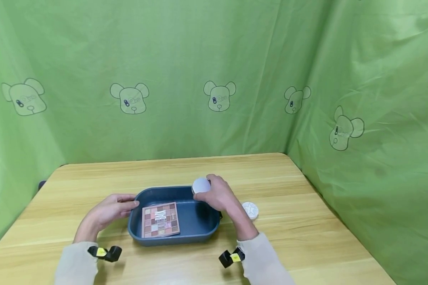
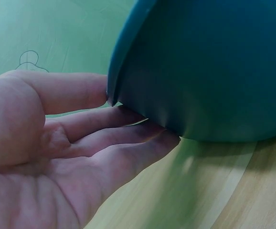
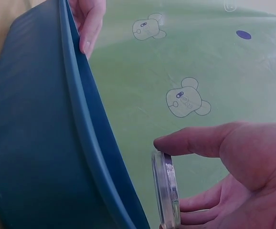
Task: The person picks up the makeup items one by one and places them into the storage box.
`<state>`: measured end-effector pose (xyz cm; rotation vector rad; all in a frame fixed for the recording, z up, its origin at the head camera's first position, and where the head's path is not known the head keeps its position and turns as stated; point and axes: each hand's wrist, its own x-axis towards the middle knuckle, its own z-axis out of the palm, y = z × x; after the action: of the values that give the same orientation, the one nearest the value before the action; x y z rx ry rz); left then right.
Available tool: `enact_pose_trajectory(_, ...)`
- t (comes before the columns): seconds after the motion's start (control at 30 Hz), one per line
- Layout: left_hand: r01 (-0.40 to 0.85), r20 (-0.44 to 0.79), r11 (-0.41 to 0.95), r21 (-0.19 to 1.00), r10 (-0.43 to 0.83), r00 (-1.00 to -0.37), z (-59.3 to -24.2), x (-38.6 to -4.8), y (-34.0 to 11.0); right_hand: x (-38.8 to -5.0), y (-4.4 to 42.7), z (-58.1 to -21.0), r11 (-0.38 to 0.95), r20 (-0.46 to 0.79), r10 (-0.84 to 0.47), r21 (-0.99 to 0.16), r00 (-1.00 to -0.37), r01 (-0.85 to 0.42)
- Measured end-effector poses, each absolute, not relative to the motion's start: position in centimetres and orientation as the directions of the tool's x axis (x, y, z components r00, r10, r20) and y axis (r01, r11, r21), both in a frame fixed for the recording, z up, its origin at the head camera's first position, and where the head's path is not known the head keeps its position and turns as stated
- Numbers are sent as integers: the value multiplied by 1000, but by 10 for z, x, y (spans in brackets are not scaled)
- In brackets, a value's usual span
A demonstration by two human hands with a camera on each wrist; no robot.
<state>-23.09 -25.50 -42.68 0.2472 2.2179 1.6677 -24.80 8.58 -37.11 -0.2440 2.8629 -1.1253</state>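
**A:** OK, start at the left. What's your left hand [image 1: 108, 211] up to?

**B:** It's got the left end of the dark blue box [image 1: 196, 215]. My thumb is on the rim and my other fingers are against the outside wall, so yeah, gripping it. The box sits on the wood table [image 1: 314, 241].

**A:** And inside?

**B:** A square makeup palette [image 1: 160, 219], lying in the left half, grid of pinks and browns, white lettering across it.

**A:** Next one over?

**B:** A thin round case [image 1: 201, 185], pale face toward me, tilted, up by the far rim near the right end. Can't tell if it's touching the rim tbh. My right hand [image 1: 219, 194] has it pinched by the edges, thumb on one side, fingers on the other.

**A:** Anything further right?

**B:** Yep, a white disc [image 1: 250, 210] with a pattern on top, on the table just past my right wrist. Then green cloth [image 1: 385, 158] with bear heads.
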Motion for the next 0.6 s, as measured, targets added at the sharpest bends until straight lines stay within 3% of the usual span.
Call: enact_pose_trajectory(0.6,-83,-183,293,952,332,-925,-427,-231,-255,-237,67,-372,722,-28,-291,-662,-956,-201)
